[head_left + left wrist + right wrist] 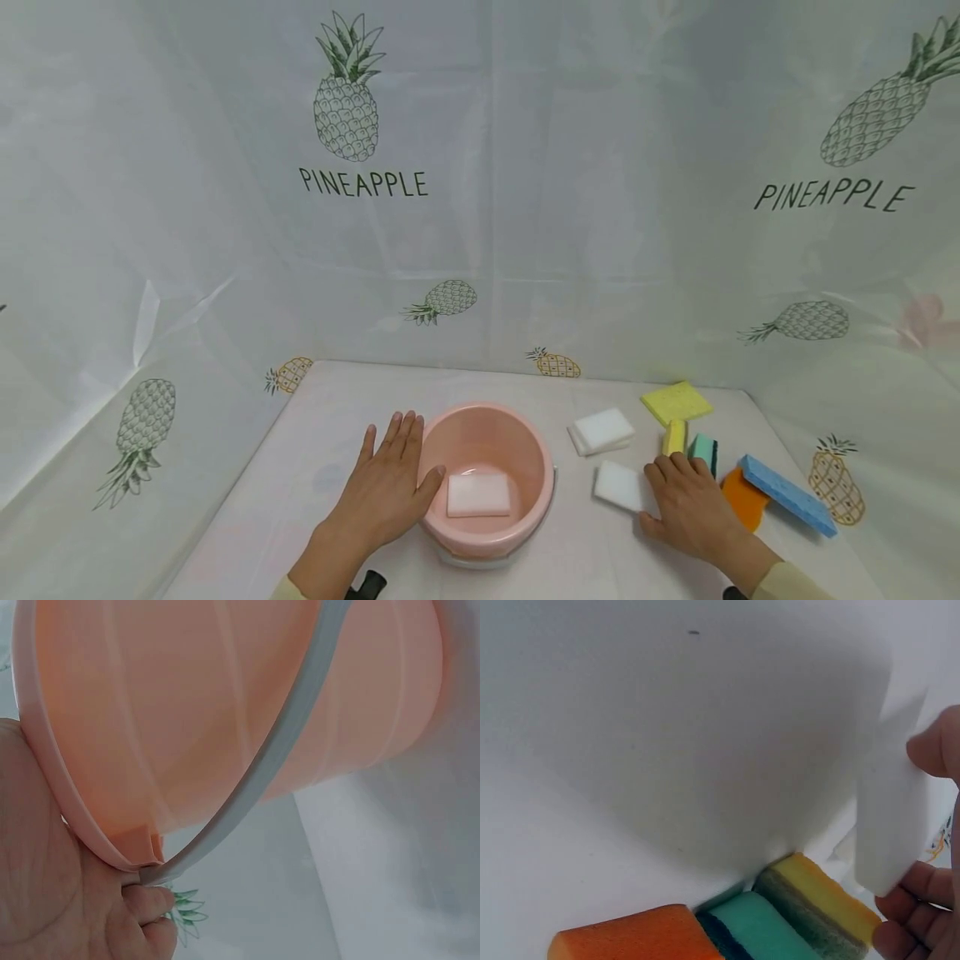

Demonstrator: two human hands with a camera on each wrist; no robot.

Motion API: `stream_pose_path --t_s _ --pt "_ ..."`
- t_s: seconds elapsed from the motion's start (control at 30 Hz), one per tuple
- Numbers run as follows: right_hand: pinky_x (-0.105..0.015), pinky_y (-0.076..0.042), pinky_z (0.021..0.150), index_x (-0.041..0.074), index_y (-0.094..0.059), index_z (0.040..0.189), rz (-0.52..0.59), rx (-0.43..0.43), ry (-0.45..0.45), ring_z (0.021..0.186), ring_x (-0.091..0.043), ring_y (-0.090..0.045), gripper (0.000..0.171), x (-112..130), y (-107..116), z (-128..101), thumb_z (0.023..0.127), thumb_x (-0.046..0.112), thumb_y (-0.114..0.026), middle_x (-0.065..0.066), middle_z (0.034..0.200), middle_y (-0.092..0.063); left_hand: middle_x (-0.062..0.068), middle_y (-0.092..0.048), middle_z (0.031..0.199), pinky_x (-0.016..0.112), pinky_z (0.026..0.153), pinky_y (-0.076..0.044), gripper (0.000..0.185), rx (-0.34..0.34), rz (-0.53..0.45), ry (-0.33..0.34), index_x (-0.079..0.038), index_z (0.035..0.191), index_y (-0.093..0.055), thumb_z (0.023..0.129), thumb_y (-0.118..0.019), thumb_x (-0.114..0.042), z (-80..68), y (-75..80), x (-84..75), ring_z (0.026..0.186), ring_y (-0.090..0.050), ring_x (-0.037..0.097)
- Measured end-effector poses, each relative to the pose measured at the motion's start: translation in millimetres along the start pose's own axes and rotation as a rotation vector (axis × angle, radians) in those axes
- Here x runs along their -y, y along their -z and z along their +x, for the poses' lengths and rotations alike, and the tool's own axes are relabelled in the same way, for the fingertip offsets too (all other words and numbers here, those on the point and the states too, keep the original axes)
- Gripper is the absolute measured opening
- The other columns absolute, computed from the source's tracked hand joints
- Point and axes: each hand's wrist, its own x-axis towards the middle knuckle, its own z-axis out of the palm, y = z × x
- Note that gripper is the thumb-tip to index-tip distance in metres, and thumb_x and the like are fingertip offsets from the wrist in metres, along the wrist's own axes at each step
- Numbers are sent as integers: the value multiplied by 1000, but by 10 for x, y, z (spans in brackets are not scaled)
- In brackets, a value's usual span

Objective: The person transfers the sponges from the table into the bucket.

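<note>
A pink bucket (491, 537) with a grey handle (289, 724) stands in the middle of the table. Inside it, on the bottom, lies one white sponge (477, 495). My left hand (386, 493) rests against the bucket's left rim, fingers straight and thumb lying over the edge. To the right, my right hand (688, 504) pinches another white sponge (891, 810) between thumb and fingertips. In the right wrist view this sponge is tilted on edge beside a yellow sponge (829, 892) with a dark scouring side.
Stacked white sponges (602, 431) lie behind the right hand. Around it are a yellow cloth (677, 402), a green sponge (703, 450), an orange sponge (744, 498) and a blue sponge (787, 495). A pineapple-print sheet (585, 208) hangs behind the table.
</note>
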Motion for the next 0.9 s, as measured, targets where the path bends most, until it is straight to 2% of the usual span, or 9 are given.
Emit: stream_pose_path --t_s 0.17,0.33,0.63,0.9 --pt "-54 -49 87 3 -62 112 32 -186 0 99 -35 -56 66 -49 6 85 76 52 -86 -15 108 -65 19 -25 173 67 129 -10 81 4 -12 -3 2 165 -28 109 -46 -55 4 11 10 163 -19 36" --pt "-55 -50 85 -2 -61 112 38 -334 34 99 -39 -57 62 -121 57 195 75 44 -81 -17 107 -65 19 -27 172 67 129 -10 80 -6 -16 -18 2 165 -29 110 -44 -54 13 17 20 163 -19 37" --pt "-55 -48 87 -3 -61 115 36 -381 43 103 -39 -59 59 -153 208 420 78 43 -71 -18 110 -66 20 -30 171 68 129 -9 77 -32 -10 -19 2 163 -32 110 -48 -50 4 30 14 162 -21 37" --pt "-57 -48 87 -3 -61 114 69 -446 67 102 -41 -60 57 -90 359 617 82 44 -60 -19 109 -66 20 -31 171 68 128 -11 76 -36 40 -5 2 163 -34 109 -48 -51 4 53 -8 161 -24 37"
